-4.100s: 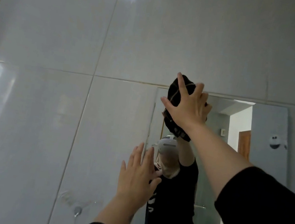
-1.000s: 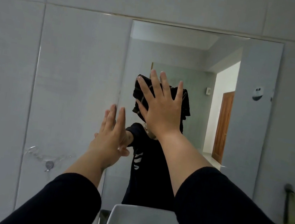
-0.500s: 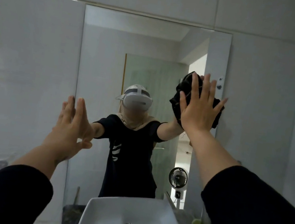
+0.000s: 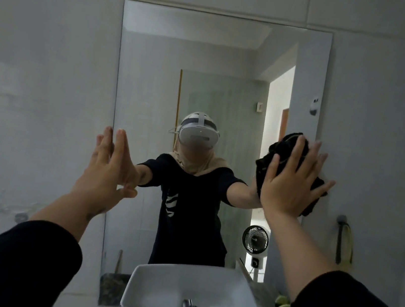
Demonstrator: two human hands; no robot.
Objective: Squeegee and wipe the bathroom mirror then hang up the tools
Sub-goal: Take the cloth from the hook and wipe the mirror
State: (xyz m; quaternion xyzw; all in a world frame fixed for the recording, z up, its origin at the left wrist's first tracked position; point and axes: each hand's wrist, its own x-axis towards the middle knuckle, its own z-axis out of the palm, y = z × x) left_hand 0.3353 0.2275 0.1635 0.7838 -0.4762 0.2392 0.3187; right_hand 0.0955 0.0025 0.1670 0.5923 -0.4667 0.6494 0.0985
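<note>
Mirror (image 4: 154, 81): on the tiled wall (image 4: 37, 78) straight ahead of me. My left hand (image 4: 109, 166): flat at the mirror's left edge. My right hand (image 4: 293, 187): at the right edge, pressing a cloth (image 4: 280, 148) against the glass. Hook (image 4: 342, 219): on the wall right of the mirror, a tool (image 4: 340, 240) hanging below it. Sink (image 4: 190, 287): seen in the mirror's lower part.

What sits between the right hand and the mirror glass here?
In the head view, a bunched black cloth lies between the right hand and the mirror, at its right edge.
</note>
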